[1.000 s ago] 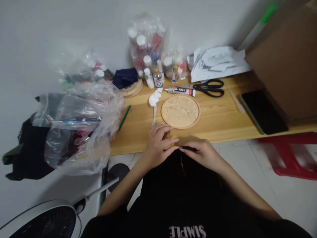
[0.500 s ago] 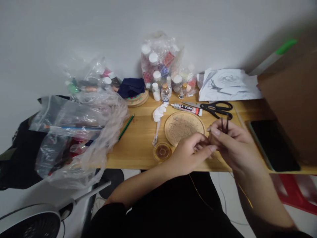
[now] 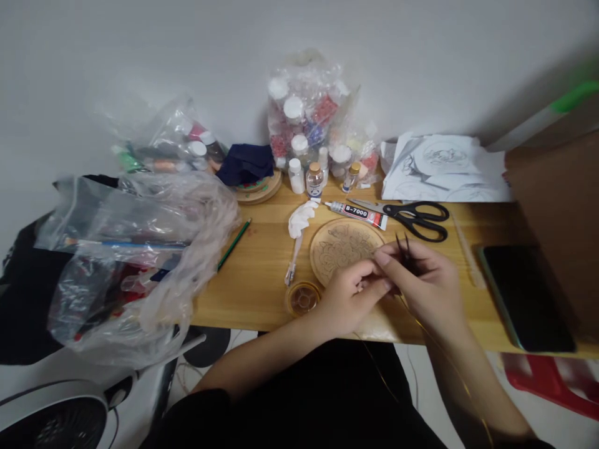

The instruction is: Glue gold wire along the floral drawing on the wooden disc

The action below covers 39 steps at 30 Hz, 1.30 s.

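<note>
My right hand (image 3: 423, 284) is closed around dark tweezers (image 3: 403, 248), whose two tips stick up above my fingers. A thin golden wire (image 3: 423, 327) runs down from my fingers along my right forearm. My left hand (image 3: 350, 298) meets the right one, its fingertips pinched on that wire. Both hands hover over the near right edge of a round wooden disc (image 3: 341, 246) with a drawn pattern, on the wooden table (image 3: 262, 274). A small round clear container (image 3: 303, 298) sits just left of my left hand.
Black scissors (image 3: 416, 218), a B-7000 glue tube (image 3: 358, 213), small bottles (image 3: 314, 179) and a bag of paint jars (image 3: 306, 112) stand behind the disc. Plastic bags (image 3: 140, 249) fill the left, a green pencil (image 3: 234, 243) beside them. A phone (image 3: 524, 296) and cardboard box (image 3: 561, 206) are at right.
My hands rose from my lap to above the table edge, then drifted slightly left over the disc. The view tilted up, showing more of the wall.
</note>
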Motion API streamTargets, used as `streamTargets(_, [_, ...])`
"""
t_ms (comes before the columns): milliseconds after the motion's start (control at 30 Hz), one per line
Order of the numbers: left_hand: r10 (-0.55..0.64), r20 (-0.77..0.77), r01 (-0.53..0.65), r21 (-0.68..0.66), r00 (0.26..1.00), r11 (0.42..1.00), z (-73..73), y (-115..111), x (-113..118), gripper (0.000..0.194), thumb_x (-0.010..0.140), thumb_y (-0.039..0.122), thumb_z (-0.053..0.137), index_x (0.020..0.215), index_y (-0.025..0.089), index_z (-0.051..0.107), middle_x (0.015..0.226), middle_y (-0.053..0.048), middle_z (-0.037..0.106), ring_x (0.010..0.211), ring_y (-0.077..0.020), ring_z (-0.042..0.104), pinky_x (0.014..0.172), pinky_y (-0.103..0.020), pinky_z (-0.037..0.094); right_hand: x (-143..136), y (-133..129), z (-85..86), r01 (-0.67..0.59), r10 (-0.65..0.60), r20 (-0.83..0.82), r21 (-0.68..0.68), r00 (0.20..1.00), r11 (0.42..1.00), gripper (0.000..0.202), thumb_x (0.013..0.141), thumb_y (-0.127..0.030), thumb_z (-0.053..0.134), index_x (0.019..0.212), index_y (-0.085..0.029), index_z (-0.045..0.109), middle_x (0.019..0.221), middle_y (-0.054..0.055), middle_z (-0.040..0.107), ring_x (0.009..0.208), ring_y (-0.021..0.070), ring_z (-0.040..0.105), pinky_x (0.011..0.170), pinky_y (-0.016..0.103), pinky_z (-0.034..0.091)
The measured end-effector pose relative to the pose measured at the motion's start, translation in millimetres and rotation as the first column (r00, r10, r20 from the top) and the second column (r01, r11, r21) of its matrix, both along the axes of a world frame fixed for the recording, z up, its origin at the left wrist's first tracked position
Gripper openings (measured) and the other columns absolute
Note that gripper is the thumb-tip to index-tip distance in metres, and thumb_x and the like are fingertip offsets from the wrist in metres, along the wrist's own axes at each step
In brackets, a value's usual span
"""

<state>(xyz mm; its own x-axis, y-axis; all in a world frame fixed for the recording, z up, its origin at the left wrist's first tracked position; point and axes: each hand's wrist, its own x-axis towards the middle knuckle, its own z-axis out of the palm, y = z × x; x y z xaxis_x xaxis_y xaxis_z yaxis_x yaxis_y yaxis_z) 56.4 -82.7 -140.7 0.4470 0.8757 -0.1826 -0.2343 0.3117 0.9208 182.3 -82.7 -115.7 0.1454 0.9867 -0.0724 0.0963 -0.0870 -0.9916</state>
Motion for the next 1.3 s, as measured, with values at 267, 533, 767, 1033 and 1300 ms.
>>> streamTargets(267, [-0.168,-0.342,0.223,0.127,0.925,0.967,7.5,0,-16,0.015,0.092,0.027,0.059,0.098,0.015,0.065,0.096,-0.008,0.071,0.09,-0.019,0.066,0.087,-0.036,0.053,11,16,-0.6,-0.26,0.085,0.561,0.241,0.824,0.935,0.014,0.085,-0.024,0.065,0.072,-0.019,0.065,0.063,-0.001,0.062,0.057,0.0114,0.057,0.053,0.023,0.042])
streamTargets(533, [0.048,-0.836,0.599,0.43,0.546,0.676,23.4,14,-75,0.024,0.098,0.019,0.046,0.094,0.015,0.069,0.087,-0.006,0.068,0.081,-0.0178,0.062,0.072,-0.03,0.048,29,61,-35.0,-0.649,0.157,0.843,0.263,0.514,0.714,0.011,0.091,-0.02,0.06,0.094,-0.018,0.07,0.087,0.004,0.077,0.075,0.014,0.072,0.061,0.022,0.049])
streamTargets(767, [0.468,-0.757,0.503,0.653,0.456,0.566,8.6,65,-95,0.025,0.1,0.022,0.046,0.089,0.015,0.067,0.084,-0.005,0.067,0.079,-0.0168,0.061,0.072,-0.029,0.048,27,76,-47.4,-0.74,0.067,0.958,0.169,0.277,0.652,0.017,0.095,-0.025,0.057,0.105,-0.021,0.071,0.1,0.001,0.078,0.083,0.0133,0.073,0.059,0.022,0.048])
streamTargets(1033, [0.624,-0.691,0.561,0.698,0.365,0.445,-19.7,70,-78,0.02,0.094,0.017,0.057,0.11,0.006,0.064,0.103,-0.011,0.074,0.092,-0.0229,0.067,0.079,-0.034,0.049,34,70,-48.8,-0.725,0.111,0.923,0.21,0.368,0.656,0.017,0.093,-0.018,0.058,0.108,-0.019,0.066,0.101,0.005,0.078,0.09,0.0163,0.074,0.066,0.024,0.056])
streamTargets(1300, [0.629,-0.668,0.57,0.717,0.398,0.401,-23.1,69,-82,0.021,0.094,0.012,0.056,0.113,0.012,0.064,0.11,-0.006,0.075,0.099,-0.0227,0.064,0.08,-0.037,0.041,40,56,-34.9,-0.731,0.075,0.941,0.204,0.329,0.652,0.014,0.092,-0.017,0.061,0.104,-0.022,0.066,0.092,0.001,0.077,0.063,0.0112,0.067,0.051,0.025,0.047])
